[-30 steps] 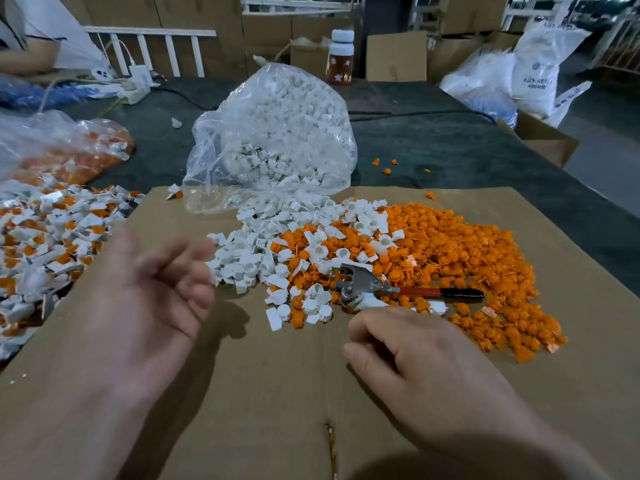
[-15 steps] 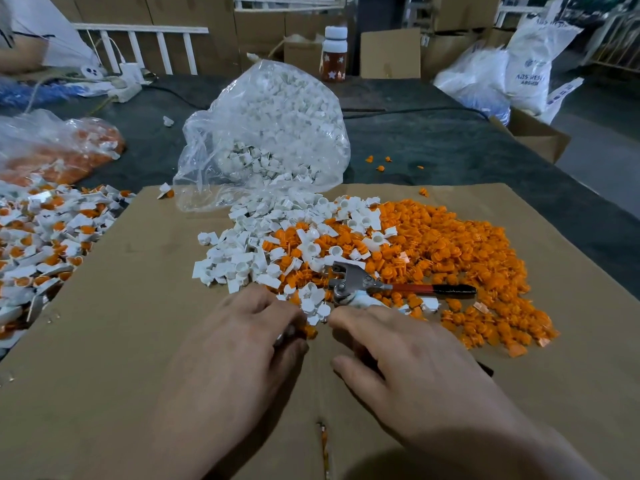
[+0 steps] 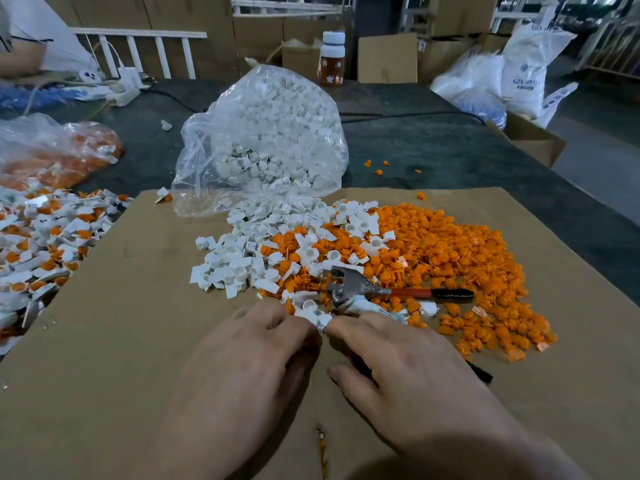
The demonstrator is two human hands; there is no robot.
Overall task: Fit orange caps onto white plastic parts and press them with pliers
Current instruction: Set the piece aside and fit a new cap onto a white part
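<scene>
A heap of white plastic parts [image 3: 242,261] and a wider heap of orange caps [image 3: 450,258] lie on the cardboard sheet [image 3: 104,358]. The pliers [image 3: 349,285] rest on the caps with their jaws to the left and one red-and-black handle [image 3: 433,293] pointing right. Their other black handle [image 3: 483,374] runs under my right hand [image 3: 408,375], which covers it. My left hand [image 3: 256,362] pinches a white part [image 3: 320,322] at the near edge of the heap. My right index fingertip touches that same part. My fingers hide any cap on it.
A clear bag of white parts [image 3: 270,140] stands behind the heaps. Assembled white-and-orange pieces [image 3: 45,244] are piled at the left, with a bag of orange caps [image 3: 59,157] behind them. A bottle [image 3: 330,60], boxes and sacks stand at the far edge. A person's arm [image 3: 17,57] is at top left.
My left hand came in from the left to the near edge of the heap and took a white part. My right hand stayed over the pliers' handle.
</scene>
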